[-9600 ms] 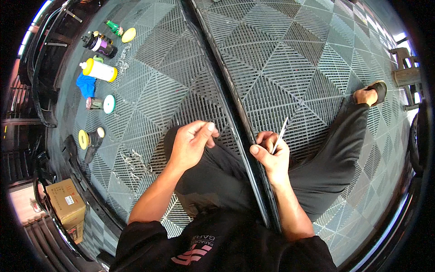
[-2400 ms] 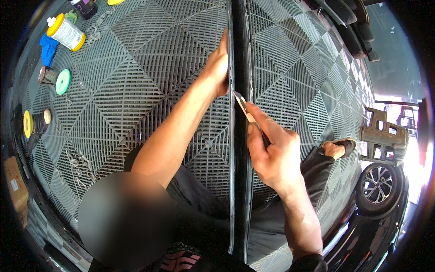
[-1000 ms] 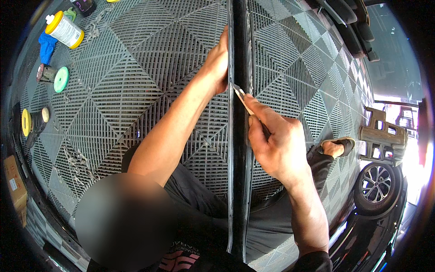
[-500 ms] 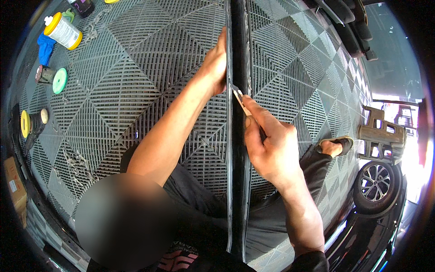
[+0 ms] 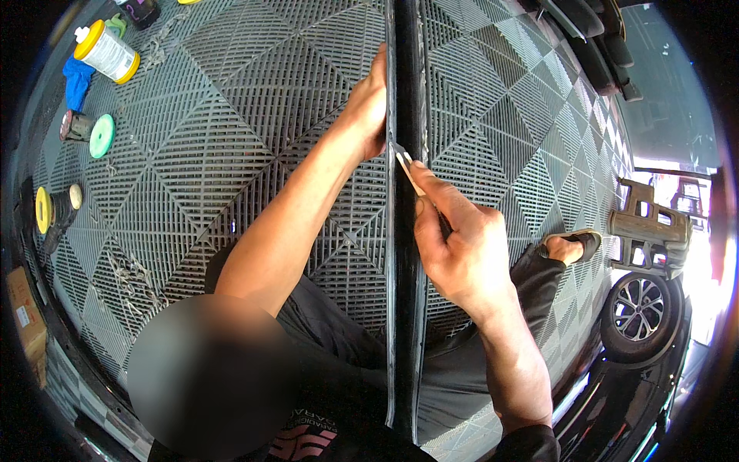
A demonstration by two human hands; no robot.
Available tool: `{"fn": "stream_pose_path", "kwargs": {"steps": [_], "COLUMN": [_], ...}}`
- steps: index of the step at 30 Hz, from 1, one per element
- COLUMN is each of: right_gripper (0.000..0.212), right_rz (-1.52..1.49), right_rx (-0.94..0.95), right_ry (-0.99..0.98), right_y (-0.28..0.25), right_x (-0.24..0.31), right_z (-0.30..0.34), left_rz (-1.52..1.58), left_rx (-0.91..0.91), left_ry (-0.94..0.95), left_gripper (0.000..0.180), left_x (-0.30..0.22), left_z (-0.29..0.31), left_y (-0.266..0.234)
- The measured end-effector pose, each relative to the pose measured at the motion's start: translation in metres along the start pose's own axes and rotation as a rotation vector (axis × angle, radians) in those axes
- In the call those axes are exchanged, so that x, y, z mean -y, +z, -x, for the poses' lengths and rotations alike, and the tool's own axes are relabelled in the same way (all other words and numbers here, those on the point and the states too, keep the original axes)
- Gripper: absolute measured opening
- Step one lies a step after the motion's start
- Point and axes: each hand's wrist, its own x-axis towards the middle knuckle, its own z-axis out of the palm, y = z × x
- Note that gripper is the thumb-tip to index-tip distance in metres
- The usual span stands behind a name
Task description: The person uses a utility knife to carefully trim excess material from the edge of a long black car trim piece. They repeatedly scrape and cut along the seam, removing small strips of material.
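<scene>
A long black panel (image 5: 407,254) like a car part runs from the top to the bottom of the view, seen nearly edge-on. My left hand (image 5: 368,108) lies against its left side, one finger stretched forward. The panel's edge hides the other fingers. From the right, my right hand (image 5: 462,246) is closed in a pinch on a slim tool with a pale, wood-coloured handle (image 5: 412,175). Its dark flat tip (image 5: 397,148) meets the panel's left edge, close to my left hand. I cannot make out the tool's exact kind.
On the grey grid floor (image 5: 231,115) at left are a white bottle with yellow ends (image 5: 108,54), a blue cloth (image 5: 76,81), a green round pad (image 5: 101,136) and a yellow one (image 5: 43,210). A brown step stool (image 5: 650,227) and a wheel (image 5: 639,308) stand at right.
The view has shifted very slightly. Both hands and the tool stay in nearly the same place on the panel.
</scene>
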Motion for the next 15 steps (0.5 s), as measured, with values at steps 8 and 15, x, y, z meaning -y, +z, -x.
{"fn": "stream_pose_path", "kwargs": {"steps": [8,15], "right_gripper": [0.033,0.037], "right_rz": [0.059,0.103], "right_rx": [0.095,0.055], "right_ry": [0.013,-0.032], "right_y": [-0.005,-0.003], "right_x": [0.005,0.001], "right_z": [0.005,0.012], "left_rz": [-0.005,-0.005], "left_rx": [0.027,-0.053], "left_ry": [-0.055,-0.036], "left_gripper": [0.065,0.062], "left_x": [0.002,0.003], "left_z": [-0.004,-0.001], "left_y": [-0.005,0.000]}}
